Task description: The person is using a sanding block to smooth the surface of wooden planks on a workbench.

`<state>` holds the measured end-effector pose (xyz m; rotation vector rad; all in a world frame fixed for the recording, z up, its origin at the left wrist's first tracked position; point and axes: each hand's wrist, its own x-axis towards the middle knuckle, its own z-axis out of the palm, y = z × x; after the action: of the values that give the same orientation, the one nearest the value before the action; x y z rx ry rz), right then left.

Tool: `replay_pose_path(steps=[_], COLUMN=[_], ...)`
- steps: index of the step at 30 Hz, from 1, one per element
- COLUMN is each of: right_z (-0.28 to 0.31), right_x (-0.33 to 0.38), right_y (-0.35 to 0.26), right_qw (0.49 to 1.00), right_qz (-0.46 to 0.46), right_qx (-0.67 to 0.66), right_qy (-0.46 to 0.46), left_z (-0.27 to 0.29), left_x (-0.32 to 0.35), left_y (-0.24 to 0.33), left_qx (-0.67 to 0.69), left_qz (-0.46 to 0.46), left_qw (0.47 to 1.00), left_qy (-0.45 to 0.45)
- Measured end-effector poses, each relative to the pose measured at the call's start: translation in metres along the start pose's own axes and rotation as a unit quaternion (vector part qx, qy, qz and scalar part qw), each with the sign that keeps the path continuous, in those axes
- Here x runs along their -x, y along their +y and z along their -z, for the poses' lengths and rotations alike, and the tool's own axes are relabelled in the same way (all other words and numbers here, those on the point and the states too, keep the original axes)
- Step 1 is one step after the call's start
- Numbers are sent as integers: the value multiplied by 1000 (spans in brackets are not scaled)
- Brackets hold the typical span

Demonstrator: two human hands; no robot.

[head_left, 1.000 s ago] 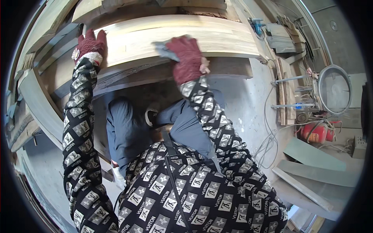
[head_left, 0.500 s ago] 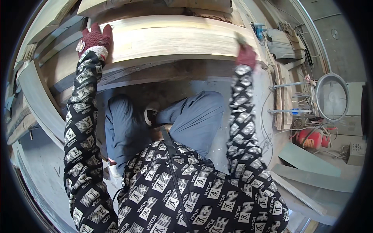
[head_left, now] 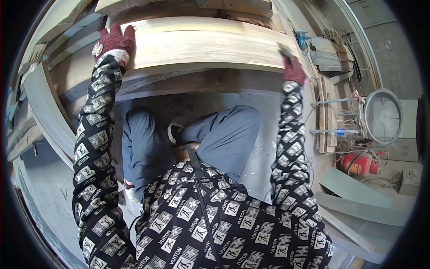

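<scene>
A long, pale wooden board [head_left: 192, 45] lies crosswise in front of me. My left hand [head_left: 115, 41], in a dark red knitted glove, rests on its left end with the fingers stretched apart. At the right end, my gloved right hand [head_left: 294, 71] is closed around a small dark, flat piece [head_left: 285, 50]. That piece lies at the board's surface and its kind is not clear, as it is partly hidden by the fingers and blurred.
Stacked timber pieces [head_left: 36, 42] stand at the left, and rough lumber [head_left: 237, 6] lies beyond the board. To the right are a blue power tool [head_left: 301, 38], a round fan [head_left: 383, 115], a red tank-like machine [head_left: 358, 164], loose cables and a greenish sheet [head_left: 354, 188].
My right hand, with the dark piece, has moved right and slightly nearer to me along the board. The left hand stays on the board, appearing slightly farther right.
</scene>
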<state>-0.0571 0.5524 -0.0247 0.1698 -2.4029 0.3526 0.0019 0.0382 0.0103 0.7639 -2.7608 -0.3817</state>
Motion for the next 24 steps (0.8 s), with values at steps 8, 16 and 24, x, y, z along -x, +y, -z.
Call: replay_pose_path(steps=[8, 16, 24], right_z=[-19, 1, -3], right_x=[37, 48, 46], right_y=[-203, -240, -214], right_qw=[968, 940, 938], right_qz=[155, 226, 253], right_qx=[-194, -198, -163], right_qy=[-33, -163, -175], left_z=[-6, 6, -15], left_x=[-6, -4, 7], left_y=[-11, -18, -9], left_qx=[-5, -19, -10], left_qz=[25, 27, 14], left_qw=[1000, 999, 999], left_qy=[-15, -14, -33])
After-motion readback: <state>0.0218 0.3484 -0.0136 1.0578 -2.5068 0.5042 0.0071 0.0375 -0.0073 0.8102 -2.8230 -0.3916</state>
